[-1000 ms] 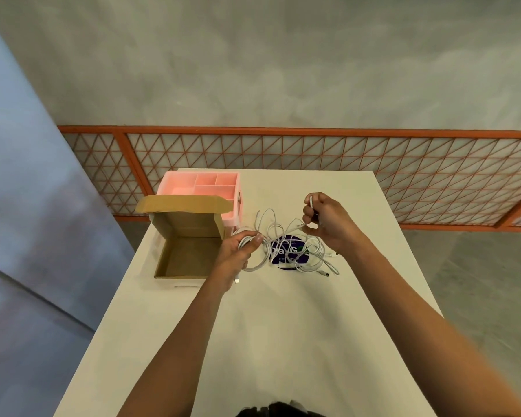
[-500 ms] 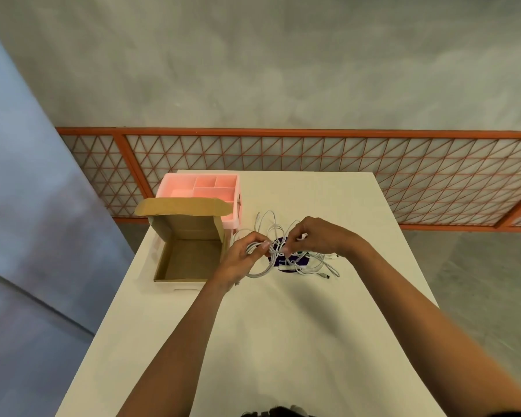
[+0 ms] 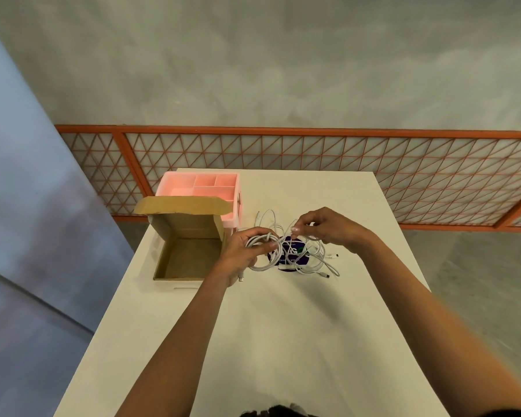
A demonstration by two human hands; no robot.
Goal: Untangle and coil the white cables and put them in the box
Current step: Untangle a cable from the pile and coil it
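Note:
A tangle of white cables (image 3: 309,260) lies on the white table (image 3: 271,341), partly over a dark purple round sticker (image 3: 292,252). My left hand (image 3: 244,251) grips a partly coiled bundle of white cable (image 3: 262,240) just right of the open cardboard box (image 3: 190,245). My right hand (image 3: 325,228) pinches a strand of the same cable a little above the tangle, close to my left hand. The box stands with its lid up and nothing inside.
A pink plastic organiser (image 3: 202,188) with several compartments stands behind the box. The table's left edge runs close to the box. An orange lattice railing (image 3: 343,164) lies beyond the far table edge.
My right hand came down from a raised position and moved left toward my left hand, taking hold of a strand there. My left hand kept its hold on the coil.

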